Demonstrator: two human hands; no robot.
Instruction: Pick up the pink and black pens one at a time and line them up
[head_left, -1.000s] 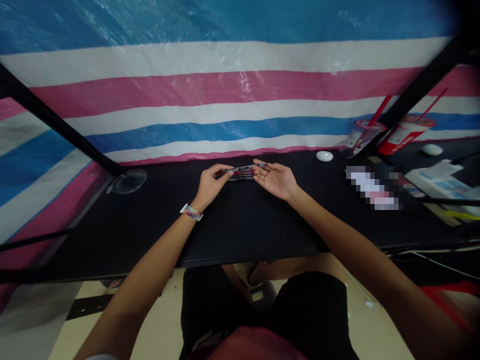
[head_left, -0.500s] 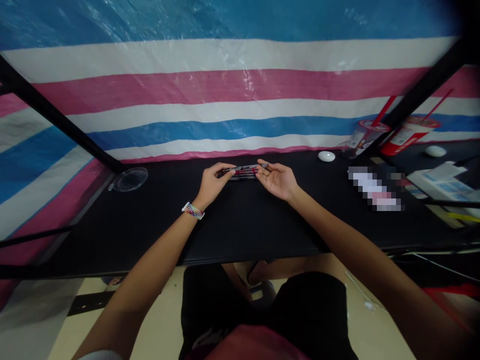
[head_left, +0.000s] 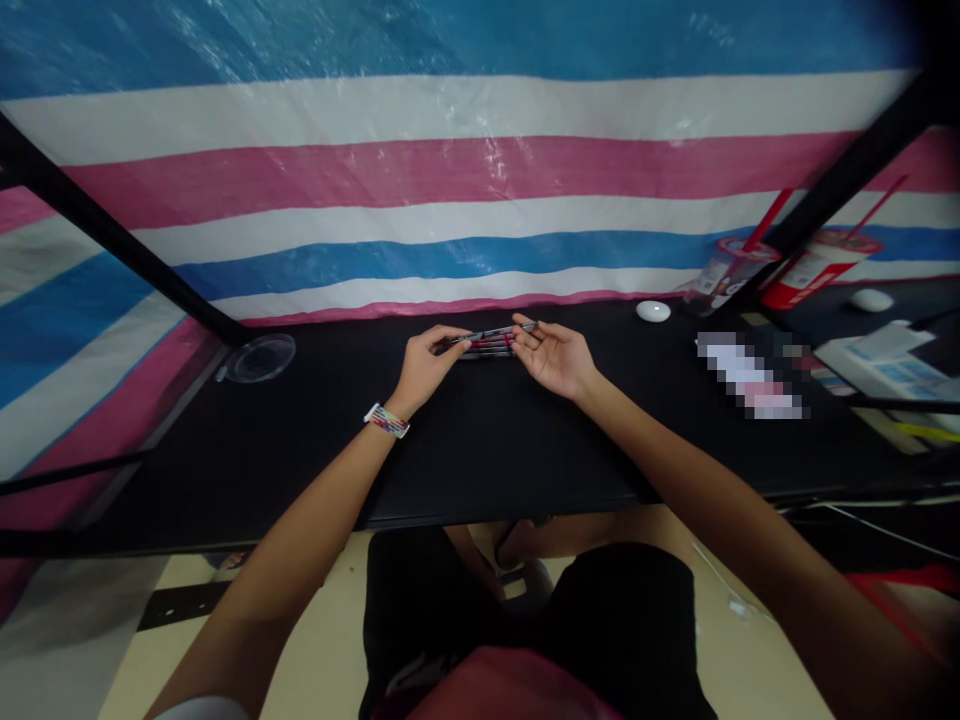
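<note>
Several slim pens (head_left: 491, 343) with dark and red parts lie side by side between my hands, just above the black table. My left hand (head_left: 429, 362) pinches their left ends between thumb and fingers. My right hand (head_left: 556, 358), palm turned up, has its fingers at their right ends. The uppermost pen slants away from the others, and its right end is in the fingers of my right hand. Part of each pen is hidden by my fingers.
A clear round plastic lid (head_left: 261, 358) lies at the table's left. On the right are a white computer mouse (head_left: 653, 312), a plastic cup with a red straw (head_left: 729, 275), a red-and-white cup (head_left: 817, 268) and papers (head_left: 896, 350). Black frame bars and a striped sheet (head_left: 450, 190) enclose the table.
The right end of the uppermost pen has risen slightly, so it slants more away from the other pens. My left hand has stayed in place.
</note>
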